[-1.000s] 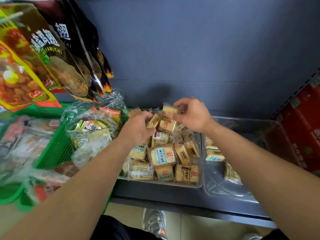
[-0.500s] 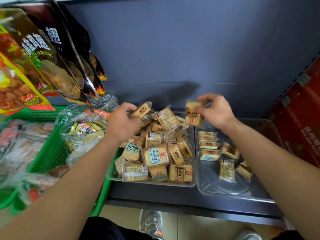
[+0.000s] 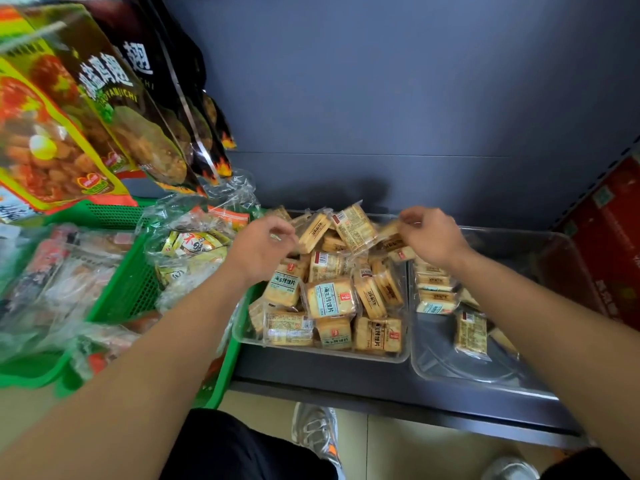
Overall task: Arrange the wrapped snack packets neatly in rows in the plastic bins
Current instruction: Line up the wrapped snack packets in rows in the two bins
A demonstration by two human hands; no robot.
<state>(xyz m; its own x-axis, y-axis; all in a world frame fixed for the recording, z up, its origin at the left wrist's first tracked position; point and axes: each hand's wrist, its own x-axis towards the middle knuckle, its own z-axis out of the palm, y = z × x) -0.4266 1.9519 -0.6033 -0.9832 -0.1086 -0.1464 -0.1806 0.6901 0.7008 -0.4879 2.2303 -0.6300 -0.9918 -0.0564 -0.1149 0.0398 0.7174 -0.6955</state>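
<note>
Snack packets (image 3: 332, 299), tan biscuit slabs in clear wrap with pale printed labels, sit in 2 clear plastic bins on a dark shelf (image 3: 311, 379). The left bin (image 3: 322, 356) is heaped with them, tilted every way. The right bin (image 3: 460, 370), at its 3 o'clock, holds a flat row of packets (image 3: 434, 292) along its 9 o'clock wall and a few loose ones, 1 of them (image 3: 470, 332) lying label up toward 6 o'clock.

Both forearms reach in from 6 o'clock. The left hand (image 3: 266, 251) hovers knuckles up over the heap's 10 o'clock corner, fingers curled; I cannot tell whether it has anything. The right hand (image 3: 433, 237), over the wall between the bins at 12 o'clock, pinches 1 packet (image 3: 393, 242) with curled fingers.
</note>
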